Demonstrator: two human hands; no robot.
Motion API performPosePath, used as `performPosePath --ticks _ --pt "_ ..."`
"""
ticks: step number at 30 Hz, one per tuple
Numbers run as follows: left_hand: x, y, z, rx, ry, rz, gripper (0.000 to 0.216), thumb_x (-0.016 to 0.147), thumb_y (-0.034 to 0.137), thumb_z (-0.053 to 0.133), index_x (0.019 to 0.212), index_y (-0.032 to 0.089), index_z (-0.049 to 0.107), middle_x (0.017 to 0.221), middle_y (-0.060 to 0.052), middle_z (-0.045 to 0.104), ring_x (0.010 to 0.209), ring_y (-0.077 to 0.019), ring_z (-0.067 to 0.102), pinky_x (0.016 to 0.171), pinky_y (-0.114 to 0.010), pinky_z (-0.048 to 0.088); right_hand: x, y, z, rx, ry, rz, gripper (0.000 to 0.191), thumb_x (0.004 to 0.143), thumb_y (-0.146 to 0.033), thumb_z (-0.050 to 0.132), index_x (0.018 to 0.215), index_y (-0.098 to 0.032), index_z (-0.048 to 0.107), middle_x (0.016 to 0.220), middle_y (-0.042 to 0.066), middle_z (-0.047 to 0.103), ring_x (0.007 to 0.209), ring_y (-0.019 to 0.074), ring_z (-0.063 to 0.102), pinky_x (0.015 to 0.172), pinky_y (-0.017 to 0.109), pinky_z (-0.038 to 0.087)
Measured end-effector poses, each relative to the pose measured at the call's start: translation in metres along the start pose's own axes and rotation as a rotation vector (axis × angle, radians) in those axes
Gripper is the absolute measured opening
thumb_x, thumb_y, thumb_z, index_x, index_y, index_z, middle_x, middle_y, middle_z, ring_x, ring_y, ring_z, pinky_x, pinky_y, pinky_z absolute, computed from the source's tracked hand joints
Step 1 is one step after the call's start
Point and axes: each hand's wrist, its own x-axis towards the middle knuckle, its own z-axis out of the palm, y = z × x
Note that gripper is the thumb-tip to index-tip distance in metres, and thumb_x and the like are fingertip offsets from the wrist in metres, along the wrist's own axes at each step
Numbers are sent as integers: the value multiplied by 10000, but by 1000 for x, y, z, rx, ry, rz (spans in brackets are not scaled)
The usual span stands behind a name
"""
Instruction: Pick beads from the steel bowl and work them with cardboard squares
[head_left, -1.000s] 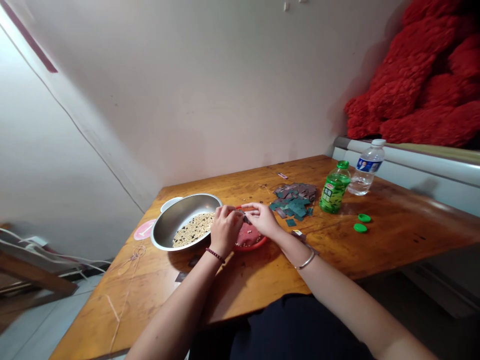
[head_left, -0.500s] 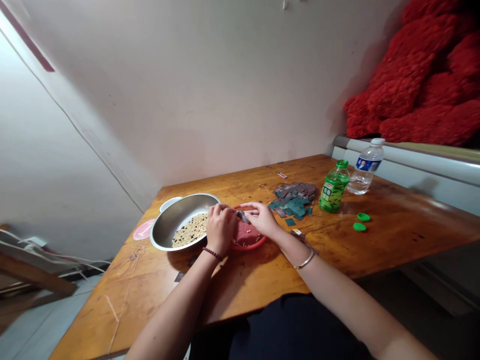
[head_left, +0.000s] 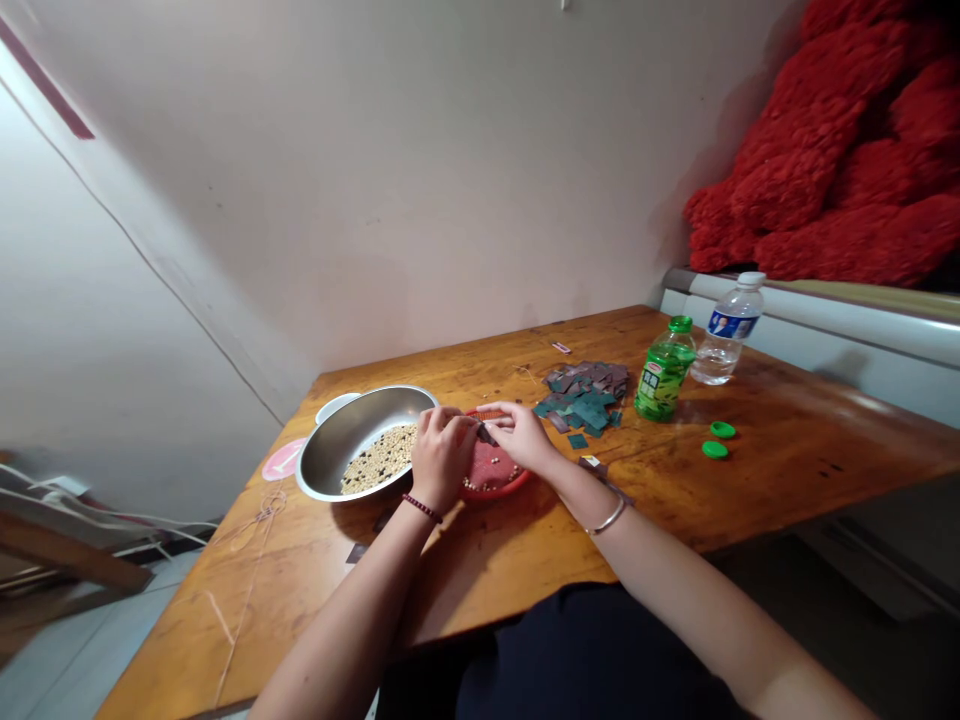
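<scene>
At the left of the frame, a pink disc [head_left: 283,461] lies on the wooden table [head_left: 480,590], touching or just beside a tilted steel bowl [head_left: 322,448]. The bowl holds a broad layer of pale grains [head_left: 375,462] with dark bits among them. In the centre, the left hand [head_left: 439,455] has its fingers bent down toward the other hand; its fingertips are hidden, so I cannot tell whether they grip. A small dark piece [head_left: 487,434] sits at the meeting of the two hands, above a red basket [head_left: 516,487] with a few scattered grains in it. The right hand [head_left: 523,437] appears to pinch this piece between thumb and fingers. Right of centre lies a loose pile of dark and green squares [head_left: 589,395]. Judging from this, work on the held piece is under way and not finished, while many squares remain in the pile. Farther right stand a green bottle [head_left: 664,378] and a clear bottle [head_left: 726,338].
</scene>
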Motion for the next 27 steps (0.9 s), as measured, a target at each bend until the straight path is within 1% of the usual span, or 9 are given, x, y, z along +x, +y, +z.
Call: performPosePath --ticks 2,4,7,11,14,16,21,27 --pt "0 1 0 1 -4 4 158 845 312 540 822 221 667 936 -47 598 946 -197 472 843 -321 437 0 0 0 5 -20 29 293 747 -132 571 1027 -176 643 852 56 717 753 161 692 743 327 587" --pt "0 1 -1 -2 5 -3 161 846 312 537 826 220 668 935 -50 596 949 -200 471 839 -322 437 0 0 0 13 -15 39 296 743 -139 577 1030 -167 642 821 52 716 734 158 690 736 323 586" --pt "0 1 0 -4 15 -10 162 846 318 536 839 223 667 940 -49 595 953 -201 472 831 -320 437 0 -1 1 29 15 25 274 737 -163 592 1003 -141 653 873 76 717 775 165 690 751 317 580" --pt "-1 1 0 -4 18 -12 161 844 330 541 852 226 665 953 -48 594 963 -199 471 826 -313 438 0 -2 1 49 11 23 303 722 -212 628 1011 -129 661 914 102 721 806 189 694 777 349 574" --pt "-2 2 -1 -1 27 -11 161 842 332 545 841 224 664 945 -46 596 957 -195 472 819 -307 439 0 -1 1 62 20 6 275 701 -231 648 949 -118 683 950 124 719 856 211 692 819 368 557" --pt "-1 2 -1 0 31 -1 160 840 332 549 836 223 666 940 -45 598 950 -195 474 827 -311 438 0 0 2 69 17 5 256 686 -247 662 904 -117 694 929 124 724 861 219 692 831 375 549" --pt "-1 2 -2 2 47 18 155 838 325 550 844 228 672 942 -52 599 949 -201 480 828 -324 439 0 -2 3 124 -4 24 243 661 -286 687 844 -125 688 879 109 730 826 213 693 802 366 552" --pt "-2 1 0 -10 32 18 158 845 318 538 852 233 671 942 -56 595 946 -198 483 839 -333 441 0 -6 2 120 -19 58 220 658 -250 664 840 -129 687 866 91 728 791 189 690 768 342 553"
